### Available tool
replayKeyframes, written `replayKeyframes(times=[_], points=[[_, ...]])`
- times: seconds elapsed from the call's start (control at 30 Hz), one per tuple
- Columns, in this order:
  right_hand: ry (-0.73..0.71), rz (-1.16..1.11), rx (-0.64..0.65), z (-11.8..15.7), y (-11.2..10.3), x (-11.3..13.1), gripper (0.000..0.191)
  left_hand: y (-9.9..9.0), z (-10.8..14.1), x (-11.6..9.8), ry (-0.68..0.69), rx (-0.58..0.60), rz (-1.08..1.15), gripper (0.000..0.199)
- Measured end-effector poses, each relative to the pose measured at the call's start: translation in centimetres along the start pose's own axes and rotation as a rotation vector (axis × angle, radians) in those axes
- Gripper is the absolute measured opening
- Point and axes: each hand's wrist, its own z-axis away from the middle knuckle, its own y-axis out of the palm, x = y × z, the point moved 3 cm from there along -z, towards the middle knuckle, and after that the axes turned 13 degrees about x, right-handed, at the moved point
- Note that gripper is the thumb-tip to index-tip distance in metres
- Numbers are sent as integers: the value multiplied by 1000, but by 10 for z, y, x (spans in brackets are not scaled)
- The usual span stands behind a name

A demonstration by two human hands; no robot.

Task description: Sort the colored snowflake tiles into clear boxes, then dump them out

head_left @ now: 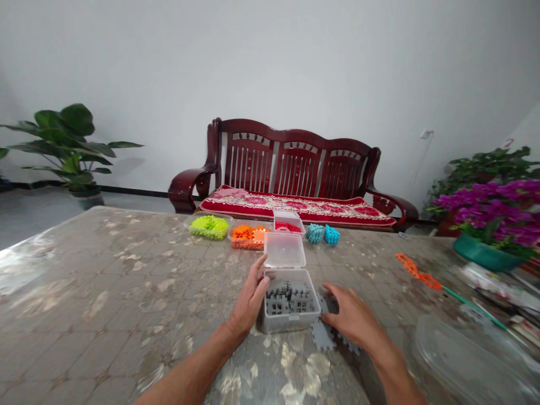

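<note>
A clear plastic box (291,323) stands on the table before me, its hinged lid (284,250) tipped back. Grey interlocking pieces (291,298) fill part of it. My left hand (252,292) grips the box's left side, thumb at the rim and a finger reaching toward the lid hinge. Just right of the box, my right hand (352,312) is curved with thumb and forefinger apart, over loose grey toothed pieces (323,336) on the table. Its lower fingers are hidden, and I cannot tell whether they touch a piece.
Behind the box sit tubs of yellow-green pieces (208,226), orange pieces (247,236) and red pieces (287,227), with blue stacks (314,233) beside them. At right are a joined orange strip (417,274), a clear lid (459,354) and a flowerpot (485,253). A wooden bench (291,169) stands beyond.
</note>
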Motion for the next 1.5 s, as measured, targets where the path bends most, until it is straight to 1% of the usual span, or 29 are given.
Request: replayKeyframes(times=[0.1, 0.2, 0.27, 0.33, 0.4, 0.5, 0.6, 0.67, 0.73, 0.8, 0.87, 0.9, 0.97, 1.03, 1.1, 1.17, 1.23, 1.3, 1.37, 1.4, 1.5], points=[[51, 58, 3, 5, 0, 2, 68, -1, 0, 0, 4, -5, -5, 57], [58, 66, -7, 5, 2, 0, 68, -1, 0, 1, 3, 7, -27, 57], [66, 43, -48, 4, 0, -4, 67, -2, 0, 1, 12, 8, -50, 57], [63, -44, -122, 4, -5, -5, 64, -4, 1, 3, 24, -8, -82, 56], [0, -180, -203, 7, -15, 0, 64, -5, 1, 5, 28, -21, -101, 56], [-179, -297, -282, 13, -33, 26, 64, -5, 1, 9, 27, -19, -79, 56], [-317, -251, -280, 19, -42, 63, 65, -4, 0, 9, 40, -10, -37, 55], [-375, -202, -247, 20, -42, 85, 67, -3, 0, 8, 51, 14, -7, 55], [-423, -156, -192, 19, -39, 102, 67, -2, 0, 6, 55, 35, 5, 55], [-486, -120, -117, 16, -35, 114, 65, -1, 0, 4, 57, 37, -7, 55], [-545, -117, -66, 14, -31, 120, 60, -2, 1, 2, 56, 27, -26, 55], [-557, -136, -62, 12, -31, 119, 57, -2, 1, 1, 55, 25, -33, 56], [-523, -212, -108, 8, -32, 110, 47, -2, 1, 0, 44, 23, -37, 56], [-437, -304, -188, 4, -35, 92, 37, -1, 1, 0, 28, 25, -35, 56], [-336, -364, -230, 0, -36, 68, 32, -1, 1, 0, 14, 21, -42, 56], [-236, -380, -187, -3, -33, 43, 31, -1, 1, 1, 5, 16, -51, 56], [-161, -350, -85, -3, -26, 21, 33, -1, 1, 1, 3, 13, -50, 56], [-128, -278, 15, -1, -19, 8, 39, -1, 2, 1, 7, 9, -41, 54], [-121, -184, 70, 2, -13, 3, 45, -2, 2, 1, 14, -2, -41, 53], [-117, -143, 74, 3, -12, 3, 46, -3, 2, 0, 15, -12, -41, 53], [-113, -65, 19, 5, -11, 9, 49, -6, 2, 0, 5, -50, -34, 56]])
